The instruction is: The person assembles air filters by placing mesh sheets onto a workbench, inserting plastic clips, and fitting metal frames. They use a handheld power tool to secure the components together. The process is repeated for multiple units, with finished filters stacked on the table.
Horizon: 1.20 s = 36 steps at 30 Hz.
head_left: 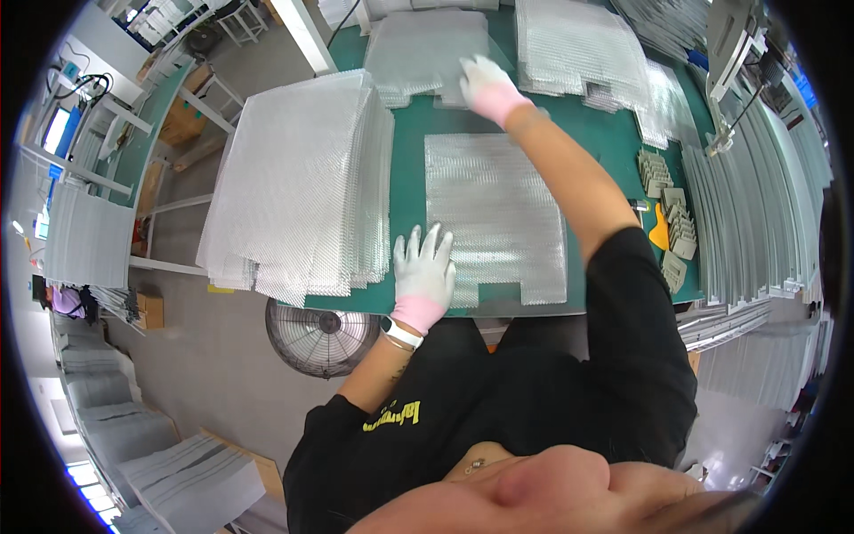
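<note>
1. Left grip: one, gloved, fingers spread across the left edge of the mesh sheet, centre of the frame.
2. Right grip: one, gloved, by the right corner of the pale stack, upper centre; I cannot tell whether it pinches anything.
3. Mesh sheet: one outline; layers uncountable.
4. Other stacks: large stack, one, left; upper-right stack, one.
5. Orange tool: one, right, on the green counter.
6. Risks, I judge: clinging layers lifting double; left-side pressure skewing the sheet.
</note>
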Tool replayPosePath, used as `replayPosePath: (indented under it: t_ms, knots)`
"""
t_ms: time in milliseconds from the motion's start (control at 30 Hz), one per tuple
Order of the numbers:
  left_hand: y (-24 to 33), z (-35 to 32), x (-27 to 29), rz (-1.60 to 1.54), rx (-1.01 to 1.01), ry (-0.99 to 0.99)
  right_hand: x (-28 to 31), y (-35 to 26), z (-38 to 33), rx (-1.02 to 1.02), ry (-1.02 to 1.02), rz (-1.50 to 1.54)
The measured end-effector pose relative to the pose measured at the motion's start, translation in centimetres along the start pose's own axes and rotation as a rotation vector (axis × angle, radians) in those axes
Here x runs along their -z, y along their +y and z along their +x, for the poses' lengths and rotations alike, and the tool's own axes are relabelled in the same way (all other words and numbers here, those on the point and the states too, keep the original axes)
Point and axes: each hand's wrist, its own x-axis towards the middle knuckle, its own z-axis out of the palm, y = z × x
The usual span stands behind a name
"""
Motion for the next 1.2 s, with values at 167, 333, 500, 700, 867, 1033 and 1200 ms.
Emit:
replayPosePath:
  t_ms: [167, 333, 500, 700, 867, 1033, 1200]
  knots:
    - [-0.3, -0.1, 0.0, -0.076, 0.014, 0.03, -2.4, 1.6, 9.1, -0.625, -0.167, -0.217]
    - [-0.2, -0.3, 0.0, -0.111, 0.017, 0.055, -1.4, 2.0, 9.9, -0.751, -0.212, -0.083]
    - [-0.3, -0.4, 0.0, -0.145, 0.023, 0.067, 3.3, -2.1, 9.9, -0.209, 0.246, -0.21]
    - [-0.4, -0.2, -0.4, -0.194, 0.026, 0.097, 12.8, -0.7, 9.7, 0.081, 0.591, 0.52]
    - [-1.6, 0.0, -1.5, -0.232, 0.043, 0.02, 18.2, -0.8, 0.7, 0.103, 0.409, 0.958]
    - [-1.7, 0.5, -0.1, -0.202, 0.005, -0.053, 18.2, -0.6, -13.5, -0.071, 0.323, 1.056]
    - [-0.2, -0.7, 2.8, -0.909, 0.073, 0.214, 14.2, -1.6, -27.8, -0.371, 0.37, 1.255]
